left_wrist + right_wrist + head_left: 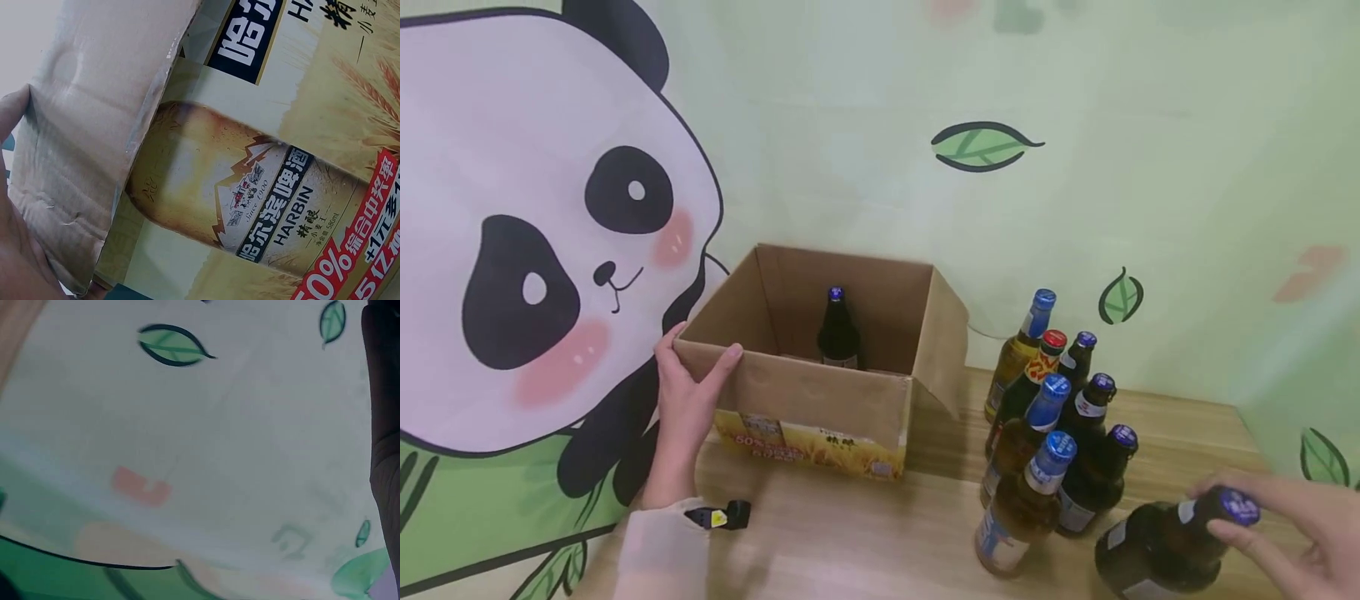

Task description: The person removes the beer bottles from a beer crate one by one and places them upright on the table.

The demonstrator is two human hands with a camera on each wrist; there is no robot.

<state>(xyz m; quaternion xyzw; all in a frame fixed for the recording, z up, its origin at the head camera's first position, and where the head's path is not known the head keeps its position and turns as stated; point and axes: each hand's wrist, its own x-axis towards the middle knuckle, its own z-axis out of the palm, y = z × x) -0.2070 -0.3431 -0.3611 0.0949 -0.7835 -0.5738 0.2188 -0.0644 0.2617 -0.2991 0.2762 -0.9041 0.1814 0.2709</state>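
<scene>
An open cardboard box (811, 400) stands on the table, printed with beer-bottle artwork that fills much of the left wrist view. My left hand (688, 400) grips its near left corner, the thumb on the front flap (94, 125) and the fingers round the left side. One dark bottle (838, 333) stands upright inside. At the lower right, my right hand (1300, 521) holds a dark beer bottle (1157, 546) by the neck, thumb and fingers either side of its purple cap; this bottle leans to the right. In the right wrist view only a dark edge of the hand (384, 425) shows.
Several capped bottles stand close together right of the box, among them a blue-capped brown bottle (1017, 517), a red-capped one (1037, 367) and a dark purple-capped one (1090, 487). Behind the wooden table (827, 533) hangs a panda-printed backdrop (850, 125).
</scene>
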